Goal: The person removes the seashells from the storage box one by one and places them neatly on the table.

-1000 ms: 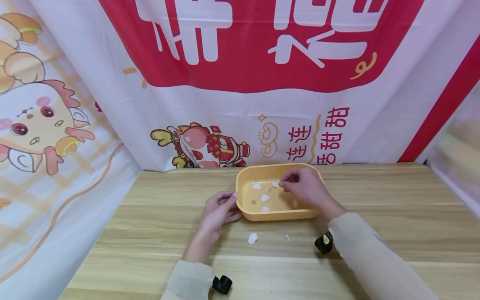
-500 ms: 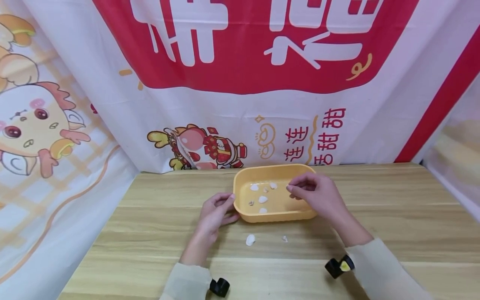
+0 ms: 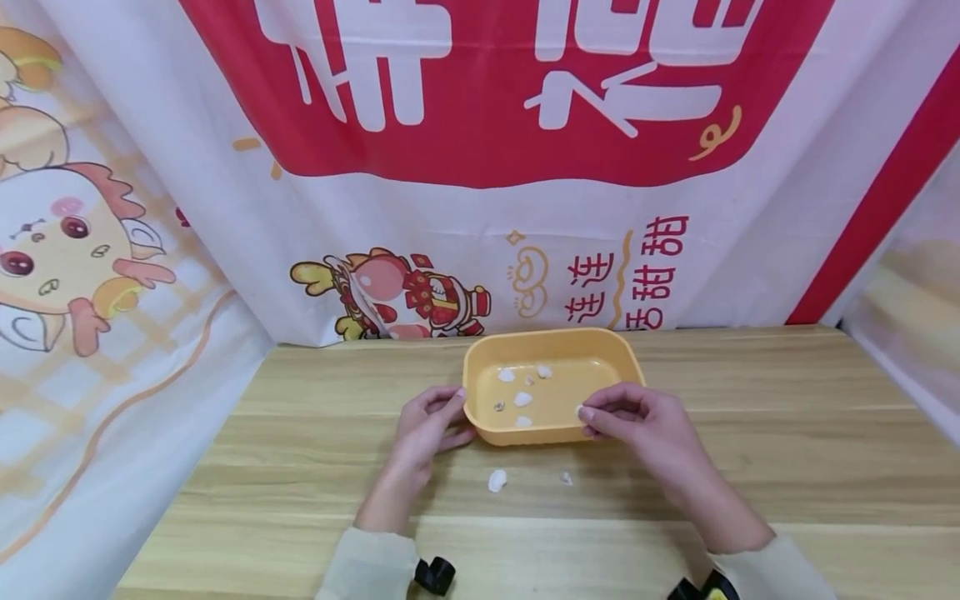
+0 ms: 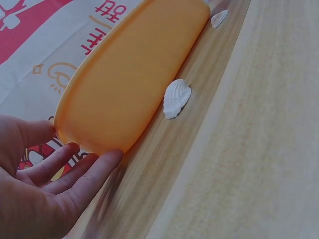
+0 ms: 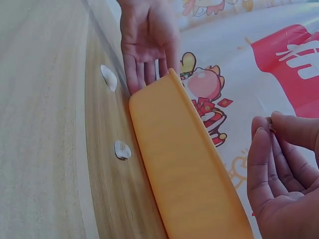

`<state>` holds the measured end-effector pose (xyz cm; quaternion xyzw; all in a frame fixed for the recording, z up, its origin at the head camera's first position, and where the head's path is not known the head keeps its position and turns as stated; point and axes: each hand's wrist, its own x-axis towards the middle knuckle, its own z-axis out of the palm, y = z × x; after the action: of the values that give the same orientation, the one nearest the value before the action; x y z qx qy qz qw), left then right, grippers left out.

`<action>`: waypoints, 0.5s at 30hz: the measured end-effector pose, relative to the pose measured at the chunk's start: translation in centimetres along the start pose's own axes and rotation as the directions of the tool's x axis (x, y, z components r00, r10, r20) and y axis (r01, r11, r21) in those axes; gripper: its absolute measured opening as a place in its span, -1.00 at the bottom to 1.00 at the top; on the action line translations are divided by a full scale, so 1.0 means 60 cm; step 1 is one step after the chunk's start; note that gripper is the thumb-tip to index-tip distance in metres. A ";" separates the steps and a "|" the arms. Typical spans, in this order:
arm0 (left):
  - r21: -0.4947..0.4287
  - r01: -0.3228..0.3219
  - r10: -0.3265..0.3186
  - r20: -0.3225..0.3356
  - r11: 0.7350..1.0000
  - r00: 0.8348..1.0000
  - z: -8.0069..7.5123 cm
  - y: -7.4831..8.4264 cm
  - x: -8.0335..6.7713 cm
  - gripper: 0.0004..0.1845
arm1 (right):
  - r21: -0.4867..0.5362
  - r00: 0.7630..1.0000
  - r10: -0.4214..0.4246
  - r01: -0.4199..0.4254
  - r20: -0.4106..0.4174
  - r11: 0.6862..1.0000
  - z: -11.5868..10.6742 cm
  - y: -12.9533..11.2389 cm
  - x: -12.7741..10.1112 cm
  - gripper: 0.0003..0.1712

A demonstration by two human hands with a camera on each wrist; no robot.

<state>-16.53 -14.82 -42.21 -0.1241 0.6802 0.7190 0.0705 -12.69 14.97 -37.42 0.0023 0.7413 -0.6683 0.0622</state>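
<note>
A yellow plastic tray [image 3: 600, 367] sits on the wooden table with several small pale shells [image 3: 522, 399] inside. My left hand [image 3: 442, 421] rests its straight fingers against the tray's left end [image 4: 114, 99], thumb near the rim. My right hand [image 3: 603, 414] hovers at the tray's near right corner. Its thumb and fingertips pinch a tiny shell [image 5: 270, 123]. Two more shells lie on the table just in front of the tray. One is a larger white shell [image 3: 497, 480] [image 4: 176, 98] [image 5: 108, 77]. The other is a smaller shell [image 3: 566, 478] [image 4: 219, 19] [image 5: 122, 150].
A printed cloth banner [image 3: 480, 167] hangs right behind the table and down its left side [image 3: 112, 333]. Bare wooden tabletop [image 3: 787, 433] stretches to the right and in front of the tray.
My right hand has drawn back from over the tray's far middle to its near right corner. The left hand has stayed at the tray's left end.
</note>
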 end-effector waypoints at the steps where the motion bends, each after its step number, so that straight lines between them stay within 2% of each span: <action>1: 0.000 -0.001 0.001 -0.001 1.000 1.000 -0.001 0.001 0.000 -0.60 | 0.011 1.000 0.002 -0.002 0.004 1.000 0.001 0.000 -0.002 -0.70; 7: 0.010 0.000 0.000 0.024 1.000 1.000 -0.005 0.000 0.000 -0.57 | 0.016 1.000 0.012 -0.013 0.027 1.000 0.004 0.008 -0.009 -0.71; 15: 0.009 -0.001 0.001 0.015 1.000 1.000 -0.004 0.003 -0.002 -0.60 | 0.031 0.999 0.023 -0.024 0.040 0.999 0.005 0.026 -0.019 -0.71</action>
<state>-16.45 -15.06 -42.00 -0.1180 0.6828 0.7170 0.0760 -11.42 14.91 -38.90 -0.0015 0.7292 -0.6790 0.0848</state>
